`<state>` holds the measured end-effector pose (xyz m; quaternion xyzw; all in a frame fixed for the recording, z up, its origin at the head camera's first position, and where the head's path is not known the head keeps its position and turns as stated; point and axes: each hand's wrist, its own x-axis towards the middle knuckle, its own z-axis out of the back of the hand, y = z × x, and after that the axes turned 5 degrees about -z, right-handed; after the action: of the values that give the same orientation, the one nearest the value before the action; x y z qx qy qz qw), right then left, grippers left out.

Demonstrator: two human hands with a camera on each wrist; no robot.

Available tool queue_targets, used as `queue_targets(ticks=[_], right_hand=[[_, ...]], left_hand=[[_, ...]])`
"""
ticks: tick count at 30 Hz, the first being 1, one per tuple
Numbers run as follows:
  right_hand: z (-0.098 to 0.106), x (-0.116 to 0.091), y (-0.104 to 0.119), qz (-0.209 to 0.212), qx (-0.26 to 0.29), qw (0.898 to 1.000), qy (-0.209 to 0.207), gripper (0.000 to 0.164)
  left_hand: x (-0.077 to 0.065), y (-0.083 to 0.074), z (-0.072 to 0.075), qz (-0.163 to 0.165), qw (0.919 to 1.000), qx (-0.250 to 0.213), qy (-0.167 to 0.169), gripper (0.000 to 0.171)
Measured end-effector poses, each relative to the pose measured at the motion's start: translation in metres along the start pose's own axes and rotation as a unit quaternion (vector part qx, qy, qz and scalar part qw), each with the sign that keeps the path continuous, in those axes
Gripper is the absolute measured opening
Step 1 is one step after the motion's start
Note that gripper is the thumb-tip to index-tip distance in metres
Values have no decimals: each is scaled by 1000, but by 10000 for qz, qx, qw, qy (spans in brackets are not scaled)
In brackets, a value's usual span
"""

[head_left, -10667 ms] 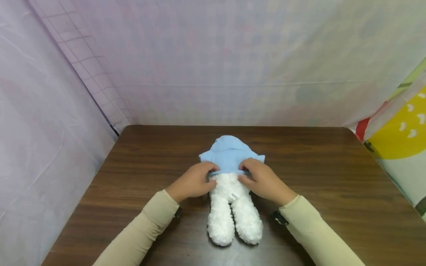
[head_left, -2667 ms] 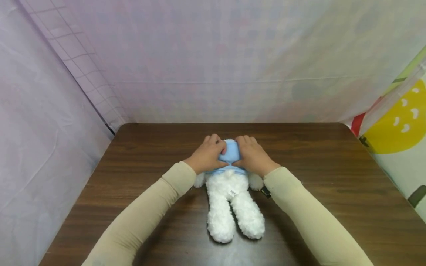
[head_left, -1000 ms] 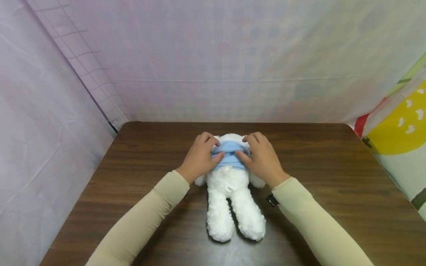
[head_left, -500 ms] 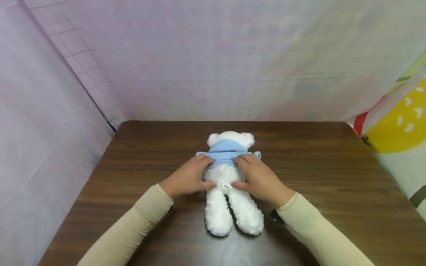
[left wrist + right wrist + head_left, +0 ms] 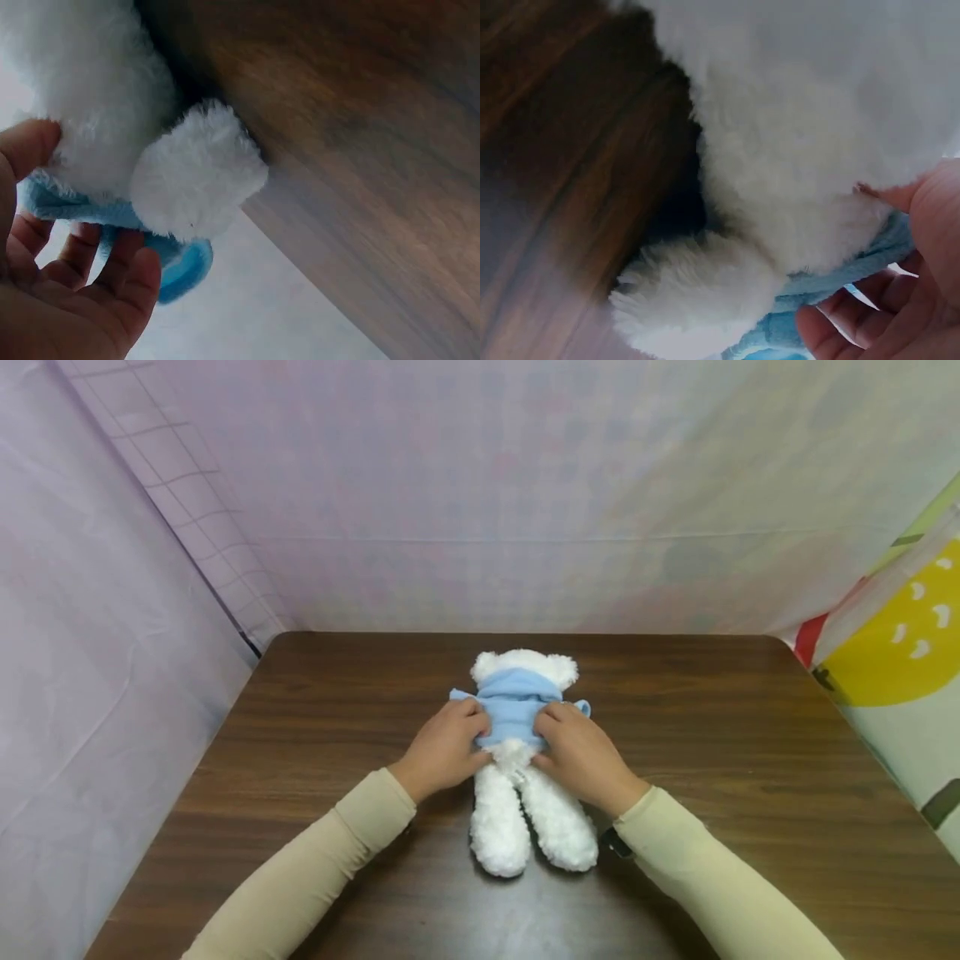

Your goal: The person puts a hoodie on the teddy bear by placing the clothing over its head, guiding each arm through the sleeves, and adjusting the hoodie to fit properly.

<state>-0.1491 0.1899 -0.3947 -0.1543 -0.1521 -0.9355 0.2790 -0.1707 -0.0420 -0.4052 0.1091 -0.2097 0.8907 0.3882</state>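
Both grips, left hand [image 5: 447, 745] and right hand [image 5: 585, 753], pinch the blue shirt [image 5: 512, 718] near its hem, equally close; between them the white plush toy [image 5: 513, 758] lies lengthwise on the table [image 5: 337, 710], legs nearest.

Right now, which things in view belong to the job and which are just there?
Job:
- white plush toy, face hidden
- blue garment on its upper body
- left hand and right hand, both gripping near the garment's lower edge

Just there:
- brown table, only supporting
- pale curtain behind
- yellow-patterned sheet at right
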Motion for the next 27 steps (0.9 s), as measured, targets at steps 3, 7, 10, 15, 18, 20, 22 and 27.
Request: queue_targets(ticks=[3,7,10,15,18,20,22,27], right_hand=[[0,1,-1,39,-152,9998,-131,36],[0,1,-2,125,-355,9987,-339,36],[-1,0,-4,131,-495,9978,-431,38],[-1,-2,-4,-2,-622,9970,-463,42],[1,-4,-5,-134,-597,9978,-244,44],[4,-5,-8,-122,-440,9989,101,45],[9,-6,-11,-24,-145,9986,509,40],[17,-12,-23,472,572,9895,1238,18]], left_hand=[[2,-2,-2,-125,9997,182,-132,29],[4,-4,-5,-200,9986,345,-356,26],[7,-6,-7,-220,9970,458,-581,26],[11,-12,-7,-105,9957,575,-713,36],[10,-13,-6,-46,9974,534,-485,37],[9,-11,-4,-57,9987,488,-135,35],[6,-7,-1,-102,9988,400,265,28],[0,0,10,-413,9938,67,1025,20]])
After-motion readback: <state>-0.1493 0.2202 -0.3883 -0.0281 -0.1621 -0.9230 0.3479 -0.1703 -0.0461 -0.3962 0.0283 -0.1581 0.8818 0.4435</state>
